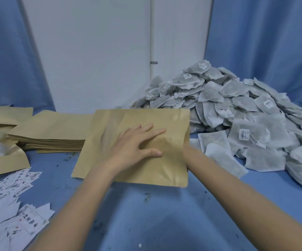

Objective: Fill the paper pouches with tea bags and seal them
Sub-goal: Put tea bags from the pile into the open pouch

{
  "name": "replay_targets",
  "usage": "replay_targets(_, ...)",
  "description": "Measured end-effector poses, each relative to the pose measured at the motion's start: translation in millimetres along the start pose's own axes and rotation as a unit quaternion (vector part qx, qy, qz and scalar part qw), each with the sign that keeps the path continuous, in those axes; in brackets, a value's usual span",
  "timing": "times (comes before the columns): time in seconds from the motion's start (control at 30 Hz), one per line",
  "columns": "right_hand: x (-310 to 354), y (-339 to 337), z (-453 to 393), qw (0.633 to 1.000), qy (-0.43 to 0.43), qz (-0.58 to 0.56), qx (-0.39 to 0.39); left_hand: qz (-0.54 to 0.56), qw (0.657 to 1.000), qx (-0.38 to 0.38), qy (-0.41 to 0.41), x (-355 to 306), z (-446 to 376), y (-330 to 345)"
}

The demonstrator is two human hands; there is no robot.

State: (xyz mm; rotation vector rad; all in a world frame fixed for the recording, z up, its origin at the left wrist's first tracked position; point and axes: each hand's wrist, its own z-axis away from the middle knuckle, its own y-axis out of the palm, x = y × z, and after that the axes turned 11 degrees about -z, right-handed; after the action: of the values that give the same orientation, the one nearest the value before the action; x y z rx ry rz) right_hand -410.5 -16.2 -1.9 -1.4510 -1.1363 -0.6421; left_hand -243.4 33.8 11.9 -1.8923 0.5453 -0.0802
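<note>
A brown paper pouch [164,122] lies on the blue table in the middle, its open side facing right. My left hand [137,145] presses flat on top of it with straight, spread fingers. My right forearm [219,171] reaches into the pouch's right opening, and the hand itself is hidden inside the paper. A large heap of grey tea bags [237,109] with strings and small labels is piled to the right, touching the pouch's far right corner.
A stack of flat brown pouches [52,131] sits to the left, with more pouches [3,160] at the left edge. Printed paper labels [10,205] are scattered at the lower left. Tea crumbs dot the blue tabletop [146,223]. Blue curtains and a white wall stand behind.
</note>
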Motion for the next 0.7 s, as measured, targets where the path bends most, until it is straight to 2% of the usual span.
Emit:
replay_targets(0.03, -4, -8, 1, 0.994, -0.070, 0.088, 0.004, 0.032, 0.999, -0.016, -0.007, -1, -3, 7)
replay_targets(0.07, -15, -20, 5, 0.987, -0.126, 0.098, -0.012, 0.064, 0.997, -0.028, -0.010, -2, -6, 15)
replay_targets(0.13, -38, -54, 12, 0.978, -0.162, 0.120, -0.058, 0.092, 0.995, -0.047, -0.014, -5, -11, 31)
replay_targets(0.2, -64, -88, 23, 0.978, -0.121, 0.124, -0.119, 0.096, 0.993, -0.064, -0.038, -6, -17, 45)
replay_targets(0.23, -77, -102, 25, 0.977, -0.054, 0.157, -0.136, 0.098, 0.992, -0.068, -0.049, -5, -20, 50)
replay_targets(0.3, -103, -124, 30, 0.954, 0.098, 0.260, -0.115, 0.104, 0.991, -0.056, -0.064, -4, -28, 58)
replay_targets(0.33, -111, -130, 33, 0.942, 0.144, 0.288, -0.097, 0.109, 0.990, -0.048, -0.070, -3, -32, 61)
replay_targets(0.43, -132, -136, 39, 0.943, 0.177, 0.276, -0.057, 0.130, 0.987, -0.026, -0.086, -1, -42, 69)
replay_targets(0.5, -140, -137, 39, 0.961, 0.164, 0.211, -0.066, 0.133, 0.987, -0.019, -0.091, 0, -49, 75)
replay_targets(0.6, -137, -140, 35, 0.979, 0.089, 0.116, -0.141, 0.118, 0.987, -0.014, -0.104, 1, -52, 80)
replay_targets(0.7, -121, -142, 29, 0.973, -0.051, 0.182, -0.135, 0.107, 0.988, -0.015, -0.114, 3, -53, 84)
